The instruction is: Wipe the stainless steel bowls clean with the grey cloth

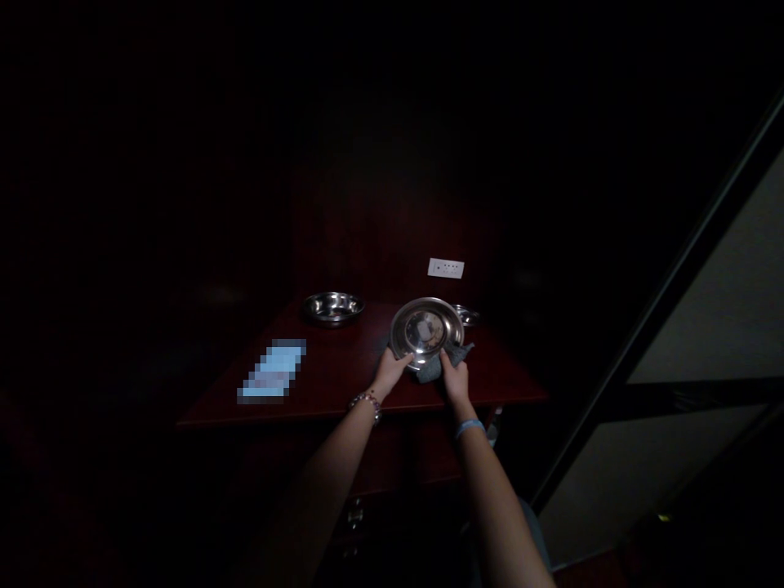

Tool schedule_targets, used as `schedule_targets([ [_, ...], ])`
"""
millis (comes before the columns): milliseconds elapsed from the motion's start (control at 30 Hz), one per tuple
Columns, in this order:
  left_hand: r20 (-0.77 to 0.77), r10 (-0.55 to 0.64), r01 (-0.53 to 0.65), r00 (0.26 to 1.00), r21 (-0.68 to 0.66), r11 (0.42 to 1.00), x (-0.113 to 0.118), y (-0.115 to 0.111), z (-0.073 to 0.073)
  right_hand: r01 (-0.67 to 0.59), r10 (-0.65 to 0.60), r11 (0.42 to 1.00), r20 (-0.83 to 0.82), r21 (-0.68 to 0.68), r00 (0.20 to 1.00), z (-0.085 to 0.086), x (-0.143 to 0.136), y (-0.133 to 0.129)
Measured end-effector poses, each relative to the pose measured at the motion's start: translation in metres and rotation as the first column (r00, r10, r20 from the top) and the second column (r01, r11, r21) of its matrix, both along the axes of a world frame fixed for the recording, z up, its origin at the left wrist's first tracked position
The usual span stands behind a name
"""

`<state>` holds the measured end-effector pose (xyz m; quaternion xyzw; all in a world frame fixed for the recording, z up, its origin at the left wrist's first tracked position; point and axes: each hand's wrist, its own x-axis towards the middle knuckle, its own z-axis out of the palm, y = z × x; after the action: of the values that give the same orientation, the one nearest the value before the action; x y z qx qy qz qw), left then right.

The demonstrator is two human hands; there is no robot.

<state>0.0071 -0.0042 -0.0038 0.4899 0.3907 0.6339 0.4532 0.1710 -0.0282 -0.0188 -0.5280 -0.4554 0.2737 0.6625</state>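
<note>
Between my two hands a round, shiny metal bowl (pixel 427 331) is held tilted over the dark red table, its inside facing me. My left hand (pixel 392 369) grips the near left rim, thumb on the inside. At the near right rim is my right hand (pixel 453 377), its thumb also over the edge, with a grey cloth (pixel 430 369) bunched against the bowl. Most of the fingers are hidden under the bowl and cloth. A second metal bowl (pixel 334 308) rests at the back left of the table, and another metal dish (pixel 466 315) is partly covered behind the held bowl.
On the left of the table (pixel 331 384) lies a bright, pixelated flat object (pixel 273 371). A white wall socket (pixel 446 268) sits behind the table. Below the tabletop is a drawer handle (pixel 355 513). A pale panel with a dark frame (pixel 692 400) stands at the right. The surroundings are very dark.
</note>
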Motion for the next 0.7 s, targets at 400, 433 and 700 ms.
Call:
schedule_targets([
  [400, 0.038, -0.103, 0.100, 0.994, 0.074, 0.992, -0.0006, -0.0009, 0.0011, 0.015, -0.015, 1.000, 0.012, 0.007, 1.000, 0.0019, -0.0020, -0.0034],
  [433, 0.038, -0.105, 0.102, 0.994, 0.071, 0.992, -0.0006, -0.0015, 0.0015, 0.014, -0.014, 1.000, 0.011, 0.008, 1.000, 0.0025, -0.0021, -0.0040],
  [700, 0.051, -0.104, 0.100, 0.993, 0.070, 0.992, -0.0006, 0.0000, 0.0000, -0.001, 0.001, 1.000, -0.015, 0.007, 1.000, 0.0044, -0.0026, -0.0047],
])
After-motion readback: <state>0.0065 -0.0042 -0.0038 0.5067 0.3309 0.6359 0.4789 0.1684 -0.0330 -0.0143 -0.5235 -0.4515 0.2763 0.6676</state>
